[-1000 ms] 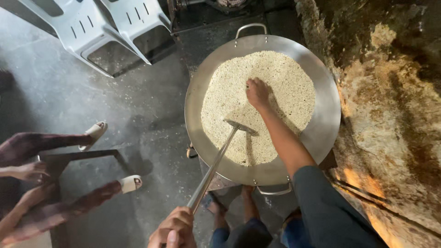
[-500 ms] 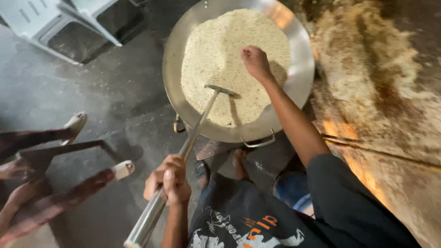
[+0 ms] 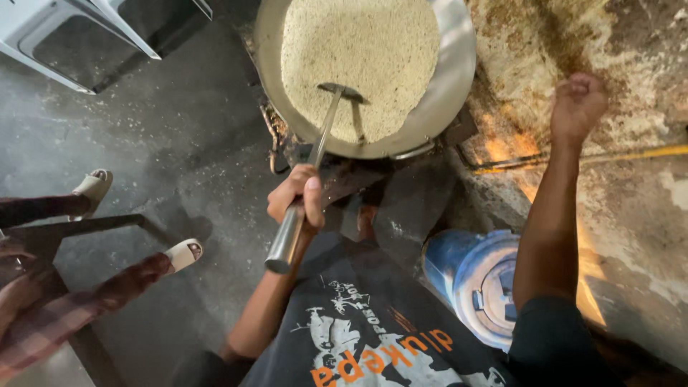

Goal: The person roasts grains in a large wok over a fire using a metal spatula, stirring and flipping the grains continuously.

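Nearest, left hand (image 3: pixel 297 201) clamped round the smooth steel handle (image 3: pixel 290 233) of a long spatula (image 3: pixel 342 92), blade resting in the grain. Right hand (image 3: pixel 577 104) now off the grain, where it lay a moment ago; lifted out over the stained wall (image 3: pixel 631 43), fingers curled into a fist, nothing visible inside. Stirring left to the spatula alone. Further out, wide round metal pan (image 3: pixel 451 79), shiny rim, heaped with pale, coarse grain (image 3: pixel 358 50) spread flat.
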